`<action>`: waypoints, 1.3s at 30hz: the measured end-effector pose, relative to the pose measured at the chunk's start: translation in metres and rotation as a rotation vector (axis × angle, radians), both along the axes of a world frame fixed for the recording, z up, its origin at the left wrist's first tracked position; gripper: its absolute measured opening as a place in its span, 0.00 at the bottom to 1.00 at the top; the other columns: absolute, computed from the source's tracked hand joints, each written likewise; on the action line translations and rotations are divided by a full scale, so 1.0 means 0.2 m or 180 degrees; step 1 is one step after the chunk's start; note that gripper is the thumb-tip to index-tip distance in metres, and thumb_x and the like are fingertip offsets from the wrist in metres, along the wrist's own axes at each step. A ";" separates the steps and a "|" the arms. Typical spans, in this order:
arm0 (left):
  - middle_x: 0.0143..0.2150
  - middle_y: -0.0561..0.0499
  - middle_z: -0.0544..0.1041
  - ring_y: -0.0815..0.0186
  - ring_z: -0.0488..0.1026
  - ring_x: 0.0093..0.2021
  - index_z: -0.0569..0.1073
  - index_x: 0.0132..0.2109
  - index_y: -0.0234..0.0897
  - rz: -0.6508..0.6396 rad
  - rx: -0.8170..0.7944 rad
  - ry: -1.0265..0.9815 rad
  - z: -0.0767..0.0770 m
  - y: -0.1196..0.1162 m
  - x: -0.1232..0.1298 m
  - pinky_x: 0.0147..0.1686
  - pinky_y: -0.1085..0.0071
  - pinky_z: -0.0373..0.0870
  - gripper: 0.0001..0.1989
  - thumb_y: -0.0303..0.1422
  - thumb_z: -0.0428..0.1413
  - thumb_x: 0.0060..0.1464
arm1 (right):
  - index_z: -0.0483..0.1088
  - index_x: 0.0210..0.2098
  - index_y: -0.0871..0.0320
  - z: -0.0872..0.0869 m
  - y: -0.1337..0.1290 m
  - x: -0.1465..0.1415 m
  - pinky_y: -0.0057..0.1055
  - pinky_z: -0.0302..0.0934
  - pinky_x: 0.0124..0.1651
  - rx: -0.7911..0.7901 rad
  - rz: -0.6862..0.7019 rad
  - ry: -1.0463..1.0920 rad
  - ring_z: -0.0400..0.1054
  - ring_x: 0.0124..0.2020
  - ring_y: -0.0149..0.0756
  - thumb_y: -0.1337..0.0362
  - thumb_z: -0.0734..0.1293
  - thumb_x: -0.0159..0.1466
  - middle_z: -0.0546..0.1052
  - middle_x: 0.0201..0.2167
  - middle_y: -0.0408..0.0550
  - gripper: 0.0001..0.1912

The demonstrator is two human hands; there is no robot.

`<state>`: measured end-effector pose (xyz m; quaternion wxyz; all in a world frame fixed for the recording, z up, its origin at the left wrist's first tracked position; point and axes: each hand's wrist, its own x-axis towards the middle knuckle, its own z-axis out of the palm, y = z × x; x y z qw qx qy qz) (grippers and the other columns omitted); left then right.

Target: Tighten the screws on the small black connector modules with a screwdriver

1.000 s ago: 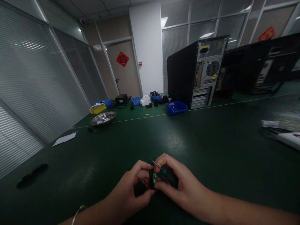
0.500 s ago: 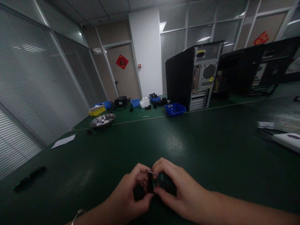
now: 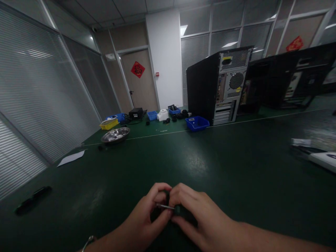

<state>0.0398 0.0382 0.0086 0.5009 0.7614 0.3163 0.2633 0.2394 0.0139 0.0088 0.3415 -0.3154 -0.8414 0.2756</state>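
Observation:
My right hand [image 3: 203, 211] is wrapped round a screwdriver [image 3: 184, 212] with a dark handle. Its thin metal shaft points left, across the fingers of my left hand [image 3: 147, 217]. Between the left thumb and fingers is a small dark part [image 3: 167, 197], mostly covered by both hands, so its kind cannot be made out. The fingertips of the two hands meet around it, low in the middle of the head view, above the green tabletop [image 3: 126, 182].
A long dark object [image 3: 33, 200] lies at the left. Farther back are a metal dish [image 3: 115, 135], a blue bin [image 3: 197, 124], a yellow bin [image 3: 109, 124] and a computer tower [image 3: 203, 89]. A white device [image 3: 324, 160] sits at the right edge; paper [image 3: 71, 158] lies far left.
The screwdriver's shaft has dropped lower and swung flatter, now reaching farther over the left fingers. My hands have closed in on the small part, hiding the green circuit board seen before.

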 end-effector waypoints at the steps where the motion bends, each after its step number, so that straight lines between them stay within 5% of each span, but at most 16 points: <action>1: 0.42 0.47 0.76 0.61 0.72 0.44 0.65 0.52 0.39 0.0051 -0.0101 -0.0082 0.00 0.01 0.00 0.46 0.66 0.67 0.13 0.31 0.52 0.61 | 0.64 0.43 0.54 0.00 0.00 0.00 0.28 0.62 0.44 0.0010 -0.0010 0.0109 0.67 0.43 0.34 0.77 0.64 0.60 0.70 0.44 0.45 0.15; 4: 0.47 0.45 0.76 0.59 0.71 0.50 0.68 0.52 0.38 0.0527 -0.0378 -0.0391 0.01 0.09 -0.05 0.51 0.66 0.65 0.13 0.33 0.52 0.61 | 0.65 0.43 0.54 0.00 0.01 0.01 0.29 0.62 0.46 0.0061 -0.0158 0.0447 0.66 0.44 0.34 0.77 0.62 0.62 0.67 0.44 0.46 0.14; 9: 0.43 0.43 0.78 0.60 0.73 0.45 0.71 0.50 0.32 0.1809 -0.0649 -0.1124 0.00 0.30 -0.22 0.49 0.65 0.66 0.12 0.30 0.52 0.60 | 0.66 0.42 0.56 -0.01 0.03 0.02 0.30 0.63 0.43 -0.0008 -0.0371 0.0618 0.67 0.40 0.34 0.76 0.62 0.63 0.70 0.39 0.46 0.11; 14: 0.39 0.44 0.78 0.62 0.73 0.42 0.72 0.48 0.29 0.2314 -0.0842 -0.1596 -0.01 0.40 -0.30 0.47 0.66 0.67 0.11 0.24 0.53 0.57 | 0.68 0.41 0.56 -0.01 0.04 0.02 0.30 0.63 0.40 -0.0258 -0.0430 0.0586 0.68 0.38 0.35 0.74 0.63 0.63 0.72 0.38 0.46 0.09; 18: 0.38 0.44 0.77 0.61 0.72 0.41 0.73 0.46 0.30 0.2124 -0.0802 -0.1549 -0.01 0.37 -0.27 0.45 0.66 0.66 0.11 0.27 0.55 0.56 | 0.69 0.40 0.57 -0.01 0.05 0.02 0.30 0.63 0.40 -0.0367 -0.0489 0.0589 0.69 0.38 0.35 0.74 0.63 0.62 0.73 0.37 0.45 0.08; 31: 0.30 0.50 0.71 0.63 0.66 0.33 0.76 0.46 0.34 0.0632 -0.0496 -0.0442 -0.06 0.19 -0.15 0.36 0.68 0.61 0.16 0.40 0.49 0.61 | 0.70 0.40 0.58 0.00 0.07 0.01 0.32 0.65 0.44 -0.0901 -0.0555 0.0452 0.71 0.40 0.38 0.71 0.64 0.62 0.75 0.38 0.46 0.07; 39: 0.54 0.47 0.71 0.57 0.66 0.54 0.67 0.57 0.44 0.0350 -0.0142 0.0148 0.01 0.07 -0.11 0.54 0.62 0.60 0.17 0.37 0.51 0.62 | 0.64 0.55 0.52 0.02 0.04 0.02 0.37 0.61 0.56 -0.0757 -0.0130 0.0545 0.66 0.52 0.38 0.71 0.62 0.65 0.72 0.50 0.48 0.19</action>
